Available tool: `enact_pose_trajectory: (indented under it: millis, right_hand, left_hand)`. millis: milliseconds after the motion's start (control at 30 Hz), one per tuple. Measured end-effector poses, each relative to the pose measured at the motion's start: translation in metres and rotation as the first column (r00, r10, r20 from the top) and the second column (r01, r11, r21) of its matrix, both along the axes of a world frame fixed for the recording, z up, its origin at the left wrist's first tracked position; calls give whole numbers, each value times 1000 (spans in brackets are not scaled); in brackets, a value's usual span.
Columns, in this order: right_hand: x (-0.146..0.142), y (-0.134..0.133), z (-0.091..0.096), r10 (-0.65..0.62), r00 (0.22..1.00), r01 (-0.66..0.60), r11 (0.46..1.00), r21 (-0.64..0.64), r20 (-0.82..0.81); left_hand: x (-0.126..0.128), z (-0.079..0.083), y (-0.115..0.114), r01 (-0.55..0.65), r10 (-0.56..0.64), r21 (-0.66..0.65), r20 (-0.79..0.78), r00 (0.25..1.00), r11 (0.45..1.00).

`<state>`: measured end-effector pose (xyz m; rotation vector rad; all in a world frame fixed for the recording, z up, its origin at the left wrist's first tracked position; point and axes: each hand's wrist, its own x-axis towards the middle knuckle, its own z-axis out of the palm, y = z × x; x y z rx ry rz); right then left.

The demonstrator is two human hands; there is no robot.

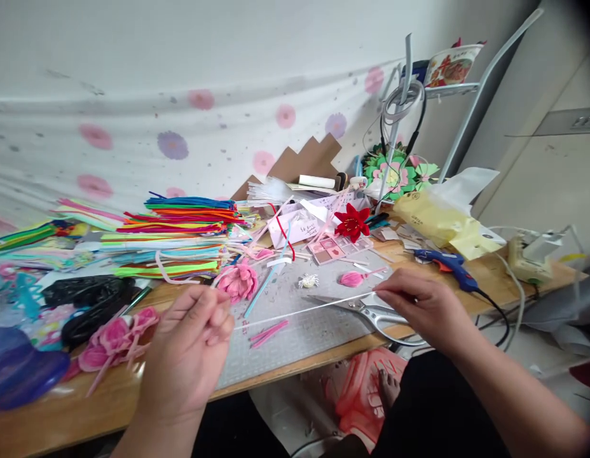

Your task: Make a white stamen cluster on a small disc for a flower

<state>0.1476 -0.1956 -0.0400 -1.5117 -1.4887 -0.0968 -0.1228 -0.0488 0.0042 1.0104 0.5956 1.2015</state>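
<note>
A thin white pipe cleaner (304,309) is stretched straight between my two hands above the grey cutting mat (295,353). My left hand (192,346) pinches it at the left, fingers curled in. A pale curled length (168,275) shows beyond those fingers; whether it is the same stem I cannot tell. My right hand (421,305) grips the other end between thumb and fingertips. Below the strand lie silver scissors (366,310) and short pink stems (269,334). A pink fuzzy flower (240,280) is just behind my left hand, and a small white piece (308,281) lies near the middle.
Bundles of coloured pipe cleaners (175,235) are piled at the left. A red flower (353,222) sits by a pink palette (330,249). To the right are a blue glue gun (447,266), a yellow package (438,219) and a power strip (531,257). A metal rack (452,90) stands behind.
</note>
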Motion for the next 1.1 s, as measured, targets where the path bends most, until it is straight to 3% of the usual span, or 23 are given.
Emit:
enact_pose_trajectory:
  millis: [133, 267, 433, 600, 733, 833, 933, 1033, 1100]
  right_hand:
    - [-23, 0, 10, 129, 987, -147, 968, 202, 98]
    - [-54, 12, 10, 256, 942, -294, 940, 171, 217]
    - [-68, 25, 3, 161, 945, -212, 964, 161, 285]
    - [-71, 23, 7, 23, 889, -111, 980, 166, 457]
    - [-75, 20, 7, -39, 870, -31, 991, 133, 492]
    - [-76, 20, 4, -39, 913, -15, 991, 130, 406]
    - [-72, 21, 2, 100, 984, -116, 988, 106, 145]
    - [-68, 23, 2, 269, 946, -259, 963, 77, -184]
    - [-67, 24, 3, 301, 892, -309, 950, 29, -336]
  left_hand:
    - [17, -15, -14, 80, -71, 56, -139, 988, 995]
    - [40, -36, -32, 166, -113, 151, -307, 945, 974]
    - [57, -51, -45, 268, -232, 76, -318, 919, 960]
    - [64, -50, -48, 276, -297, -123, -216, 930, 953]
    - [64, -52, -50, 261, -288, -138, -240, 927, 955]
    - [58, -57, -50, 243, -253, -71, -301, 919, 968]
    - [51, -59, -51, 260, -230, 38, -359, 905, 965]
    - [48, -57, -51, 312, -260, 87, -371, 892, 946]
    - [48, -55, -52, 345, -299, 74, -352, 887, 936]
